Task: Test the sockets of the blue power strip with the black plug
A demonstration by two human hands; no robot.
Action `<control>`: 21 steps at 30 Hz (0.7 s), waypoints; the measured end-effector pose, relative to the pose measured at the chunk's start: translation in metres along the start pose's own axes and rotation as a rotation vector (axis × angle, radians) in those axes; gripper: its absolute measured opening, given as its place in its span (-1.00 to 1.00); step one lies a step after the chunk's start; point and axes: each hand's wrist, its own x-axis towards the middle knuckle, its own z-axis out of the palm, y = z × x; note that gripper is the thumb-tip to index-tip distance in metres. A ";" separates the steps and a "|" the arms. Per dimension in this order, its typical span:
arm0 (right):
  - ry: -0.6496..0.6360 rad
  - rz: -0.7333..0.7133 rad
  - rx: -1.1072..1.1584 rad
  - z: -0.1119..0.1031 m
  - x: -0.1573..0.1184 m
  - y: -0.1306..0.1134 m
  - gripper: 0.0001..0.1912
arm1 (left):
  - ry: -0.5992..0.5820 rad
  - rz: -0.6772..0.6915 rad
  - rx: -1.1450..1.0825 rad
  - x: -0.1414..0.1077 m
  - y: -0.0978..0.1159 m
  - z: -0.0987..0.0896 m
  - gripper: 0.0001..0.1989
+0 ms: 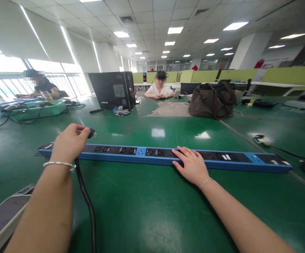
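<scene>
A long blue power strip (147,161) with a row of black sockets lies across the green table. Above its left part, my left hand (69,140) pinches a black plug (91,133), whose metal prongs point right. A thick black cable (85,196) hangs below this hand and runs down to the bottom edge. My right hand (192,165) rests on the strip right of its middle, fingers spread over the sockets and holding nothing. Some sockets are hidden under both hands.
Behind the strip stand a black computer case (111,90), gloves (121,111) and a brown bag (212,102). A green basket (41,109) with cables is at left. People sit across the table (165,126) and at far left. Another cable (286,151) lies at right.
</scene>
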 end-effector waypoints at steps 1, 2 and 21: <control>0.001 -0.003 -0.002 0.000 0.000 0.000 -0.56 | -0.028 -0.002 0.020 0.003 -0.003 0.005 -0.59; 0.002 -0.007 -0.003 0.001 0.000 0.000 -0.56 | -0.053 -0.008 0.041 0.006 -0.006 0.008 -0.56; 0.011 -0.010 0.010 0.001 0.000 0.000 -0.56 | -0.110 -0.138 0.204 0.049 -0.074 0.031 -0.55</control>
